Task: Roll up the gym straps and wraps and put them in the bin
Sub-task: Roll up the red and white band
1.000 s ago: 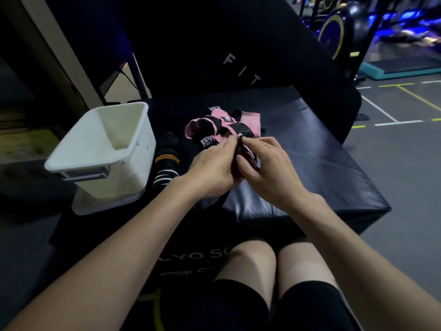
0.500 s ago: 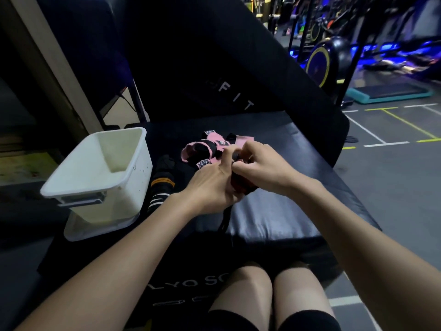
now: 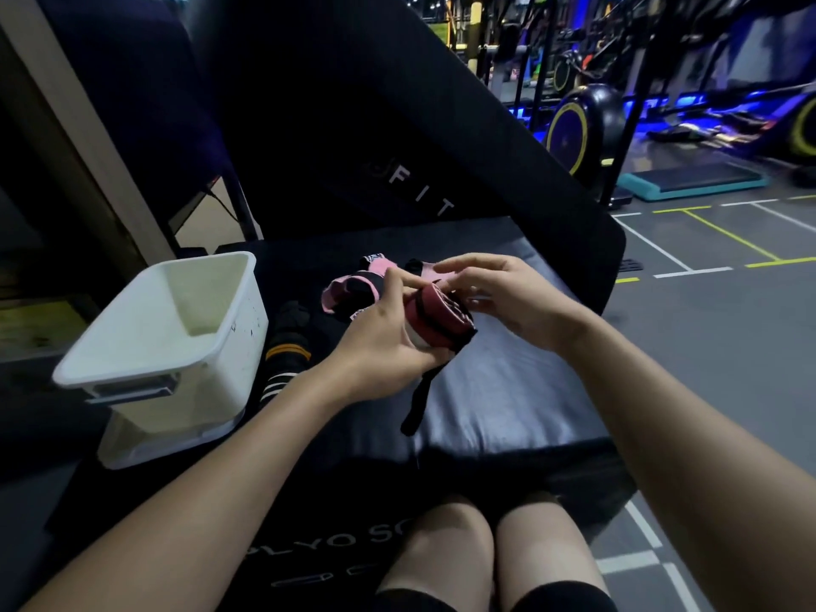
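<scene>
My left hand grips a rolled dark red wrap above the black padded box. A black strap tail hangs from the roll down to the pad. My right hand hovers at the roll's right end with loosely spread fingers, the fingertips blurred and close to the roll. Behind my hands lies a pile of pink and black wraps. A black wrap with orange and white stripes lies between the pile and the white bin, which stands at the left with nothing visible inside.
The bin rests on a white lid or tray at the pad's left edge. A slanted black pad marked FIT rises behind the box. Gym machines and a lined floor lie to the right. My knees are below the box front.
The roll has come up and turned in my left hand, its spiral end now showing. My right hand has loosened from the wrap and moved to the right. The camera tilted upward.
</scene>
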